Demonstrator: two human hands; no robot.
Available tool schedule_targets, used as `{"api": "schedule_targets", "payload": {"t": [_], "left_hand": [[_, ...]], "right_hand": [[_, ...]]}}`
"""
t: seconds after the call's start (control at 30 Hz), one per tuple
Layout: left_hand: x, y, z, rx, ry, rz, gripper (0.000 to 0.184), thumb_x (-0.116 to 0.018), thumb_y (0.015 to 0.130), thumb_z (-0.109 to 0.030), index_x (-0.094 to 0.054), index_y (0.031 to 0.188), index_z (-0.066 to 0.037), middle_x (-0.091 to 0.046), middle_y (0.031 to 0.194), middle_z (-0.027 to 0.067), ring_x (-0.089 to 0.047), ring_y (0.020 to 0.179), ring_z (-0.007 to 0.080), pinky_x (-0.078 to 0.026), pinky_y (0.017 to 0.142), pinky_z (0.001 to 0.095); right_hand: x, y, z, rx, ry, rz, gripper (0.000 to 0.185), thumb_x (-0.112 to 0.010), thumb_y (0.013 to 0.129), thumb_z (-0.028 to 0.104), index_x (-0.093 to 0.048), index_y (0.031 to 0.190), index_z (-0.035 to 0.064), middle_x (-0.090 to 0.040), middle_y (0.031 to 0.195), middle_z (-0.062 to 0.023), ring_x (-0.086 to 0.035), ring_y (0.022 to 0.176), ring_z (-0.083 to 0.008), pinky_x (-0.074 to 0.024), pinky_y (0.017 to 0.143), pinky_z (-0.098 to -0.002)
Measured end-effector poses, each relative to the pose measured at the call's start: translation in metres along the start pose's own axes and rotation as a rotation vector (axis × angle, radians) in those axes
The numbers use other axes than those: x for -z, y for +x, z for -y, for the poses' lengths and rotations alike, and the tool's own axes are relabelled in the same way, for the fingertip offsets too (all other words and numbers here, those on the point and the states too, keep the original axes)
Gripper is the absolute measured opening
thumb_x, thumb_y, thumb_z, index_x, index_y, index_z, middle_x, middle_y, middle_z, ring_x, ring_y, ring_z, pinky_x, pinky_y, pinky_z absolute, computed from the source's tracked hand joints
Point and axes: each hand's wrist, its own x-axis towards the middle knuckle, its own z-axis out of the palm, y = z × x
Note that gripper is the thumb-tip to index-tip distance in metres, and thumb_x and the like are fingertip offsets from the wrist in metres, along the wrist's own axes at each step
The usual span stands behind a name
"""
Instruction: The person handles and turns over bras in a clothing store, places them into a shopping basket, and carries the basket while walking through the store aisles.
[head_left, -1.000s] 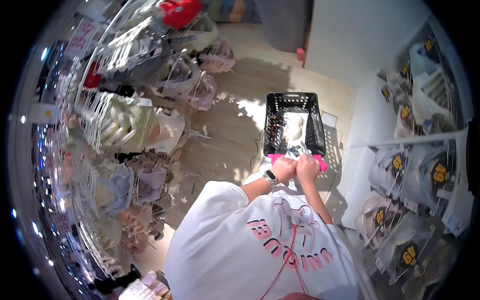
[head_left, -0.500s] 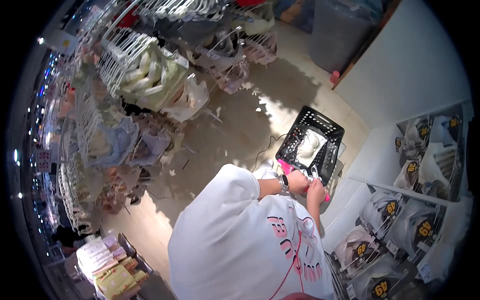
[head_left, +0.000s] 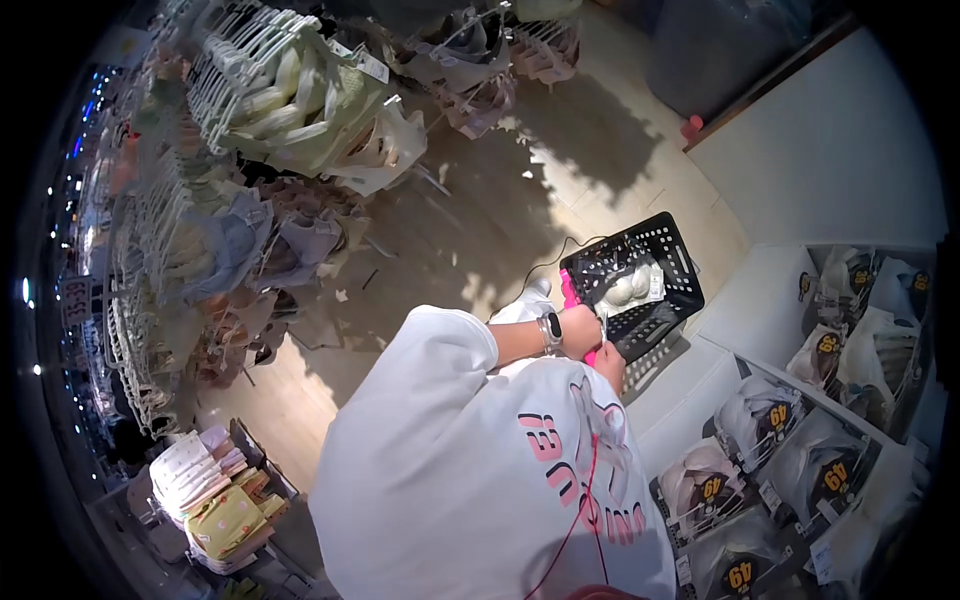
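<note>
A pale shop floor (head_left: 480, 220) stretches before me, broken by patches of light and shadow. Racks of hanging bras (head_left: 300, 105), among them light green, blue and pink ones, line my left. On my right, a white display unit (head_left: 755, 305) holds more bras behind round black "49" signs (head_left: 740, 576), beside a white partition (head_left: 830, 150). A grey container (head_left: 715, 60) stands at the far end. My loose white sweatshirt (head_left: 420, 450) carries pink lettering, with a thin red cord (head_left: 595, 470) hanging over it.

Just ahead sits a black perforated basket (head_left: 680, 255), its bright pink handle (head_left: 568, 288) along the edge nearest me. A white bra (head_left: 628, 288) with a white tag lies inside it. Pastel folded packs (head_left: 220, 500) are stacked low to my left, well apart from the basket.

My left hand (head_left: 579, 332) and right hand (head_left: 607, 365) are close together at the handle, fingers curled. A slim pale item (head_left: 604, 326) shows between them; I cannot tell whether either hand grips it. A watch (head_left: 553, 328) circles my left wrist.
</note>
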Motion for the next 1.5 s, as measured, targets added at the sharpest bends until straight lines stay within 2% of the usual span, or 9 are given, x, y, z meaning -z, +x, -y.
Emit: {"api": "schedule_targets", "payload": {"t": [0.47,0.5,0.53,0.63,0.73,0.83,0.97,1.2,1.5], "left_hand": [[0.011,0.000,0.007,-0.020,-0.084,0.044,0.036,-0.070,0.058,-0.041,-0.064,0.067,-0.007,-0.057,0.055,0.0099,-0.059,0.052,0.0285,-0.047,0.052,0.0386],[0.021,0.002,0.004,0.022,-0.103,0.113,0.056,-0.072,0.057,-0.053,-0.065,0.084,-0.005,-0.059,0.060,0.0103,-0.060,0.056,0.0287,-0.048,0.054,0.0381],[0.016,0.006,0.005,0.061,-0.141,0.200,0.085,-0.075,0.055,-0.057,-0.055,0.117,-0.003,-0.063,0.084,0.0135,-0.063,0.079,0.0275,-0.048,0.068,0.0389],[0.029,0.022,0.010,0.153,-0.417,0.243,0.120,-0.081,0.049,-0.053,-0.023,0.143,-0.006,-0.047,0.124,0.0190,-0.044,0.118,0.0341,-0.033,0.098,0.0443],[0.037,0.053,0.021,0.116,-0.240,-0.140,0.114,-0.080,0.051,-0.053,-0.027,0.142,-0.009,-0.046,0.128,0.0178,-0.041,0.121,0.0367,-0.031,0.101,0.0456],[0.039,0.086,0.029,0.065,-0.276,0.078,0.088,-0.076,0.059,-0.050,-0.045,0.133,-0.014,-0.047,0.134,0.0111,-0.037,0.128,0.0318,-0.027,0.102,0.0495],[0.030,0.105,0.023,-0.070,-0.775,-0.123,0.030,-0.068,0.077,-0.019,-0.065,0.103,-0.004,-0.069,0.085,0.0090,-0.066,0.073,0.0194,-0.049,0.067,0.0272],[0.065,0.087,0.031,0.406,-1.082,-0.263,0.023,-0.070,0.081,-0.022,-0.069,0.093,-0.002,-0.067,0.076,0.0043,-0.057,0.066,0.0068,-0.047,0.064,0.0249],[0.157,0.031,0.078,0.496,-1.535,-0.448,0.029,-0.064,0.087,-0.018,-0.063,0.104,0.006,-0.067,0.091,0.0058,-0.061,0.078,0.0082,-0.049,0.070,0.0236]], "right_hand": [[0.002,-0.011,0.031,-0.088,0.262,-0.186,0.030,-0.045,0.095,0.021,-0.057,0.081,-0.0025,-0.058,0.065,-0.0180,-0.057,0.058,-0.0312,-0.0431,0.055,-0.0403],[0.003,-0.013,0.030,-0.166,0.631,-0.197,0.035,-0.042,0.098,0.024,-0.058,0.081,-0.0017,-0.054,0.062,-0.0063,-0.052,0.057,-0.0143,-0.0414,0.057,-0.0282],[0.008,-0.014,0.027,-0.173,0.756,-0.228,0.034,-0.042,0.099,0.024,-0.058,0.083,-0.0015,-0.054,0.063,-0.0047,-0.051,0.059,-0.0123,-0.0410,0.057,-0.0268],[0.033,-0.013,0.025,-0.170,1.103,-0.291,0.032,-0.041,0.099,0.023,-0.059,0.088,-0.0012,-0.054,0.068,-0.0022,-0.050,0.064,-0.0087,-0.0397,0.063,-0.0222],[0.079,-0.009,0.051,-0.108,1.049,-0.211,0.032,-0.041,0.099,0.024,-0.058,0.088,-0.0015,-0.055,0.067,-0.0028,-0.051,0.065,-0.0090,-0.0401,0.064,-0.0221],[0.117,0.001,0.074,0.006,1.007,-0.180,0.032,-0.043,0.099,0.024,-0.059,0.088,-0.0019,-0.057,0.070,-0.0048,-0.053,0.067,-0.0102,-0.0422,0.066,-0.0227],[0.144,0.018,0.071,0.053,1.126,-0.261,0.031,-0.041,0.099,0.022,-0.057,0.090,-0.0029,-0.061,0.077,-0.0114,-0.059,0.074,-0.0184,-0.0464,0.085,-0.0338],[0.197,0.043,0.063,0.115,1.182,-0.680,0.033,-0.040,0.099,0.025,-0.055,0.098,-0.0046,-0.064,0.101,-0.0251,-0.064,0.088,-0.0282,-0.0472,0.087,-0.0361],[0.217,0.067,0.080,-0.002,0.933,-0.700,0.033,-0.043,0.098,0.028,-0.053,0.085,-0.0014,-0.061,0.071,-0.0119,-0.064,0.054,-0.0184,-0.0466,0.047,-0.0222]]}}
